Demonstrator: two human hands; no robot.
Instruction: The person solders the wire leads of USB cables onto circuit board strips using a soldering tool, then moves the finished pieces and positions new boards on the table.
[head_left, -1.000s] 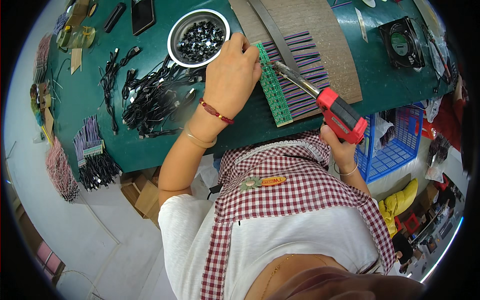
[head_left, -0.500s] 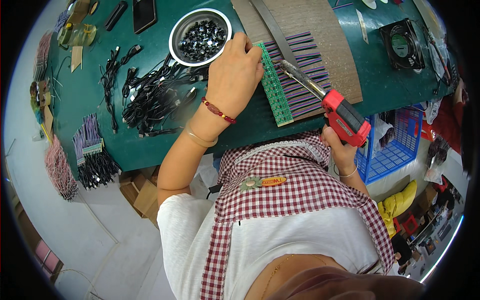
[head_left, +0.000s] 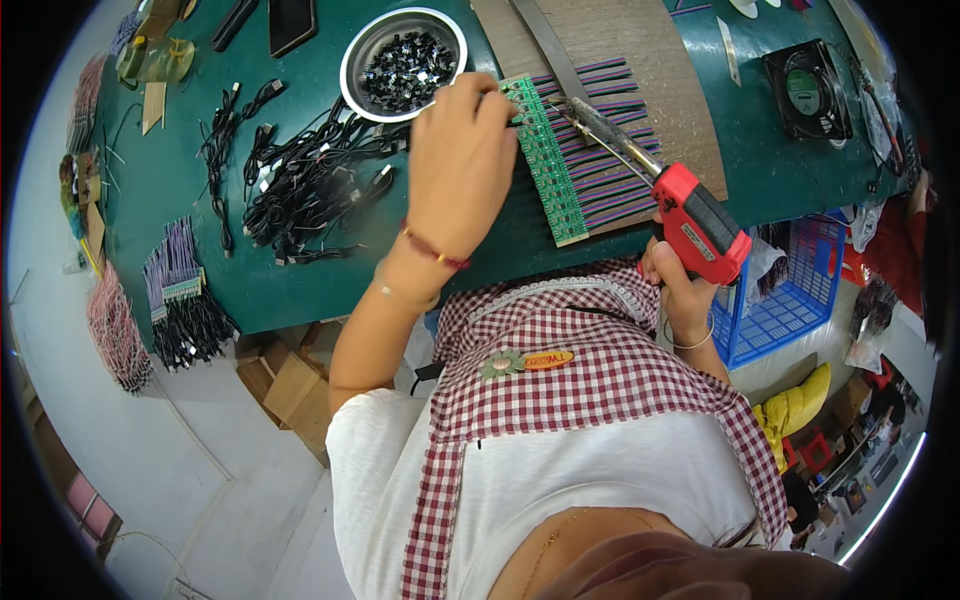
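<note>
My right hand [head_left: 682,292] is wrapped round the grip of a red and black soldering gun [head_left: 705,225]. Its metal tip points up and left, over the upper part of a long green circuit board panel [head_left: 553,175]. My left hand [head_left: 463,165] is closed at the panel's upper left edge, fingertips pinched together; anything between them is hidden. Rows of thin multicoloured wires [head_left: 625,160] run out from the panel's right side. The panel and wires rest on a brown board [head_left: 690,130], with a flat metal bar [head_left: 548,45] lying across the wires.
Behind my left hand stands a steel bowl [head_left: 347,75] of small black parts. Black cables [head_left: 305,195] lie heaped to the left, and finished-looking wire bundles [head_left: 185,290] hang at the table edge. A small fan [head_left: 805,92] sits far right; a blue crate [head_left: 785,315] stands below.
The soldering gun's body has shifted slightly right and down, while its tip sits a little higher over the panel. My left hand has moved slightly left along the panel's edge, still pinched.
</note>
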